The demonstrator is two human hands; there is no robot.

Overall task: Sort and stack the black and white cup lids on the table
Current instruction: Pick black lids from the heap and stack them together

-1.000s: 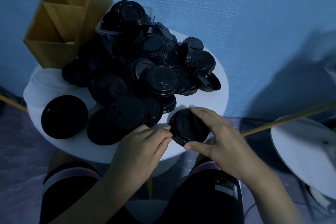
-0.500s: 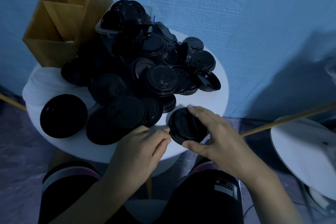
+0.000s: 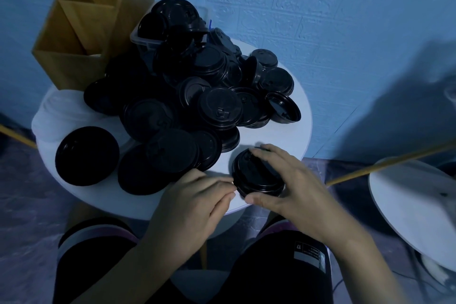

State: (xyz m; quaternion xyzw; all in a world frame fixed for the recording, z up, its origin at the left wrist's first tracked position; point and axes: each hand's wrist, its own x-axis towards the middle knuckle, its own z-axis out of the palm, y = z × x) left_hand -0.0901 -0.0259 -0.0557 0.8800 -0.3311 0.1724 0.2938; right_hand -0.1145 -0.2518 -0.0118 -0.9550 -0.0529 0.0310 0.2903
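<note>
So, right hand (image 3: pixel 292 180) clasps the stack (image 3: pixel 254 177) near the table (image 3: pixel 283 136) edge, probably squaring it. Left hand (image 3: pixel 197 207) touches its rim; grip unclear.

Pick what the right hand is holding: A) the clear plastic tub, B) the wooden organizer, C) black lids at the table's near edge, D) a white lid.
C: the right hand curls its fingers and thumb round the black lids at the near edge of the white table.

Wooden divider box (image 3: pixel 74 61) (back left), clear tub (image 3: pixel 141 41), blue wall (image 3: pixel 320 7)
</note>
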